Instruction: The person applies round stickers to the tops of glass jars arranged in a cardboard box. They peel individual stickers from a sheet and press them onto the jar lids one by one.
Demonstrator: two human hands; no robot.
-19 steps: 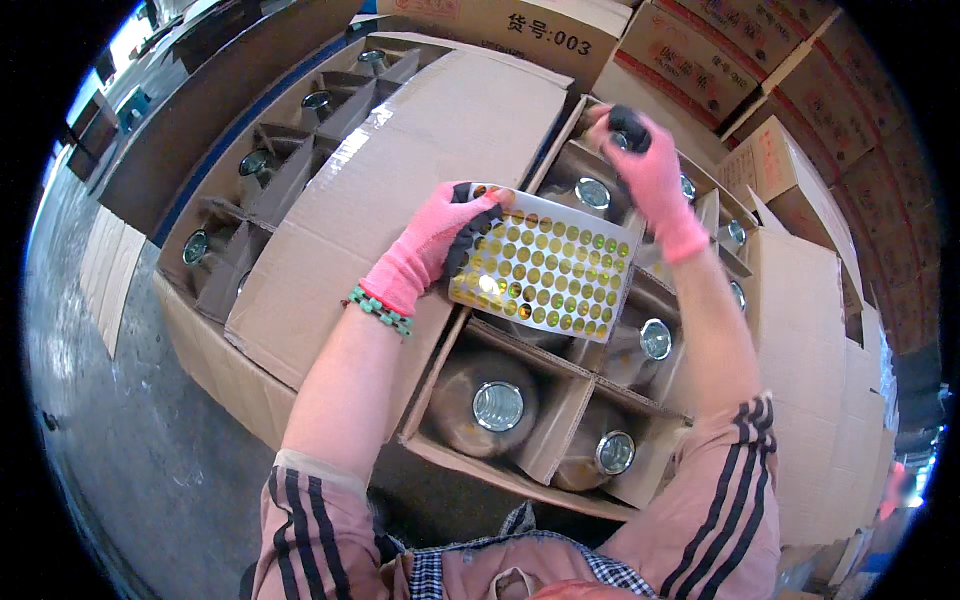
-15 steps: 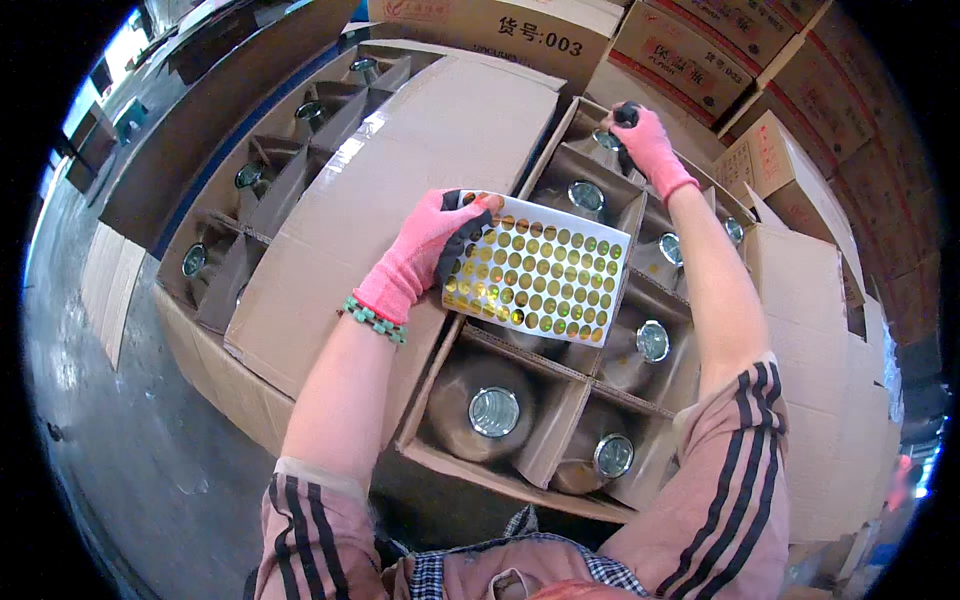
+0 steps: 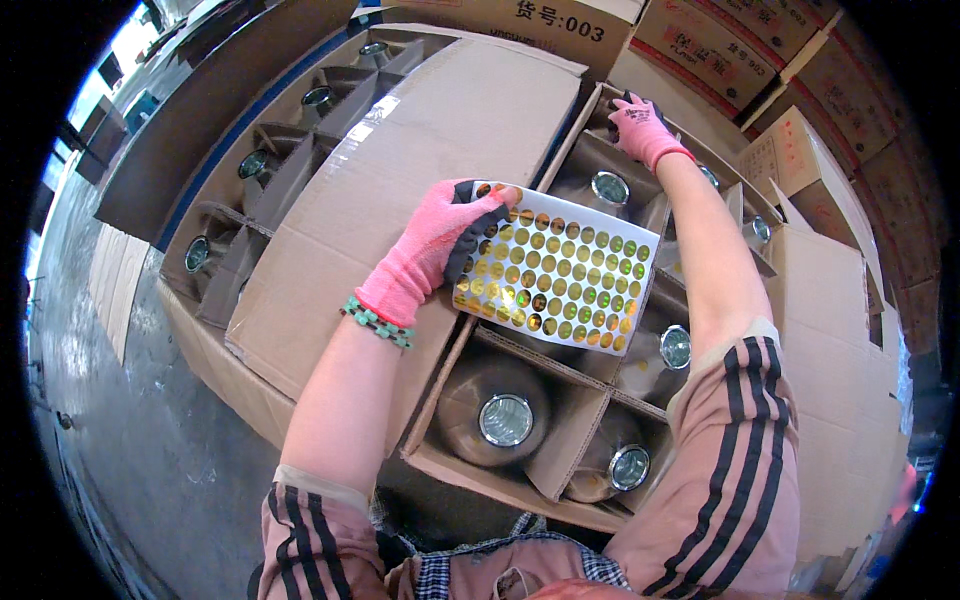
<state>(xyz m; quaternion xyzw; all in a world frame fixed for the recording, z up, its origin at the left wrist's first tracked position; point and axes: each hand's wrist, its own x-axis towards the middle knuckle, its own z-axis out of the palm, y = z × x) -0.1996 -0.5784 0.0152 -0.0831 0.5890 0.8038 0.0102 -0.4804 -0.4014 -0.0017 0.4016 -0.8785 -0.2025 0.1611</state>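
My left hand (image 3: 430, 245), in a pink glove with dark palm and fingers, grips the left edge of a white sticker sheet (image 3: 648, 250). Rows of shiny gold oval stickers cover the sheet, and a few dark ovals show among them. Under it stands an open carton (image 3: 520, 503) with cardboard dividers. Round-bodied glass flasks (image 3: 462, 405) with bright neck rims sit upright in its compartments. At the far compartment my right hand (image 3: 643, 130), gloved alike, bends its fingers down over the spot where a flask neck showed earlier. Its fingertips are hidden, and so is whatever they hold.
Left of this carton, a second divided carton (image 3: 215, 345) holds more flasks, partly covered by a wide cardboard flap (image 3: 430, 130). Printed cartons (image 3: 700, 50) are stacked behind. Another open carton (image 3: 785, 155) and large flaps (image 3: 830, 370) lie right. Loose cardboard (image 3: 120, 275) is on the grey floor.
The view has shifted slightly. My right hand has turned over and its fingers now reach down at the far compartment, covering the flask rim. The left hand still holds the sheet.
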